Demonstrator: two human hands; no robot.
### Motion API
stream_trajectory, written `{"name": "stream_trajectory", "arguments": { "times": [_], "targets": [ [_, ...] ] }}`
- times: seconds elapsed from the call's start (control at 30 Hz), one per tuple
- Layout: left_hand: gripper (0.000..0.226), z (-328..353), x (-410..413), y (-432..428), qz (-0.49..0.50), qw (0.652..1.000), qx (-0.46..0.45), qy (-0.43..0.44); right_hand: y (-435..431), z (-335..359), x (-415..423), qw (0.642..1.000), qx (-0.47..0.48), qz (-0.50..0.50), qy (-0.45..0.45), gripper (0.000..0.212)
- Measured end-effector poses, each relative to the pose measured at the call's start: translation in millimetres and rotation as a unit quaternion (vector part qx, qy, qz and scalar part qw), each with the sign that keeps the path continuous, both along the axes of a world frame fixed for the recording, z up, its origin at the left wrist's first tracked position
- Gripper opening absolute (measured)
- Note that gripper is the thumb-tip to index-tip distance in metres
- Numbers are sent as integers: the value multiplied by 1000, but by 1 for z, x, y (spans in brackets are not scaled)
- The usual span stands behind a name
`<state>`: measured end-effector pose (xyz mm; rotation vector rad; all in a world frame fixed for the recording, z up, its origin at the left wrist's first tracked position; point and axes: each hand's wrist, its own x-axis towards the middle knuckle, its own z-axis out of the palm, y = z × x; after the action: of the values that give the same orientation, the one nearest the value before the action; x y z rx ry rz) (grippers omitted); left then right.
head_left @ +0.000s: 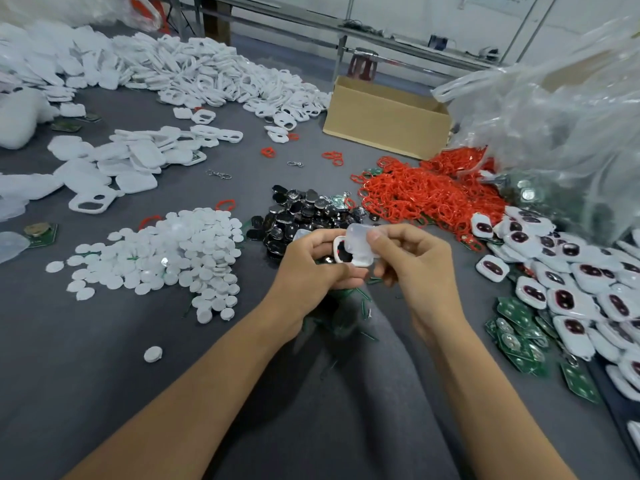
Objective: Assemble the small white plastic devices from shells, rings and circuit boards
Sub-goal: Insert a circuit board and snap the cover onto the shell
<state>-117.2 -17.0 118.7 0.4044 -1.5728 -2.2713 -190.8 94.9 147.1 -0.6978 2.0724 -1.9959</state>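
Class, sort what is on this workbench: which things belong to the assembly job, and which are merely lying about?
Belongs to the job: left hand holding a white shell; right hand pinching a clear cover; red rings heap; green circuit boards; loose shells pile.
Lying about: cardboard box; plastic bag; red stool.

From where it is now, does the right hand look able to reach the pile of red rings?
Probably yes, though not at once. The red rings lie just beyond the right hand, with nothing standing between them. Its fingers pinch a white cover, so that would need releasing first.
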Motion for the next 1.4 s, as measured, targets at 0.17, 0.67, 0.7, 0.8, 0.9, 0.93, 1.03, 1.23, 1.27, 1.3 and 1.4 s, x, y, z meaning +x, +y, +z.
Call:
{"name": "stream_trajectory", "arguments": {
  "times": [0.17, 0.67, 0.7, 0.8, 0.9, 0.93, 1.03, 1.23, 1.27, 1.3, 1.4],
  "targets": [
    [48, -2, -1, -1, 0, 1000, 6, -2, 6, 2, -5, 994, -81, 34, -65, 18],
    [50, -5, -2, -4, -8, 1000, 15, -13, 27, -7, -27, 980, 143, -23, 136, 8],
    [51, -5, -1, -4, -8, 1000, 15, -14, 28, -7, -28, 977, 156, -22, 142, 11],
    [51, -5, -1, -4, -9, 1000, 20, -12, 31, -8, -30, 970, 179, -15, 161, 9],
    [50, -5, -1, -3, -10, 1000, 19, -13, 32, -4, -28, 978, 163, 27, 131, 16],
    [51, -5, -2, -3, -10, 1000, 17, -13, 32, -4, -27, 981, 150, 51, 117, 21],
    [53, -6, -2, -4, -12, 1000, 11, -17, 30, -2, -23, 981, 152, 77, 90, 26],
    [53, -6, -2, -4, -13, 1000, 9, -18, 33, -1, -24, 975, 169, 104, 103, 8],
    [53, -5, -2, -4, -13, 1000, 8, -17, 33, -1, -24, 976, 159, 110, 104, 7],
    [53, -5, -2, -4, -13, 1000, 9, -17, 33, -1, -24, 976, 153, 113, 106, 5],
    [52, -4, -1, -3, -15, 1000, 9, -19, 32, -2, -25, 962, 182, 121, 165, 13]
  ]
}}
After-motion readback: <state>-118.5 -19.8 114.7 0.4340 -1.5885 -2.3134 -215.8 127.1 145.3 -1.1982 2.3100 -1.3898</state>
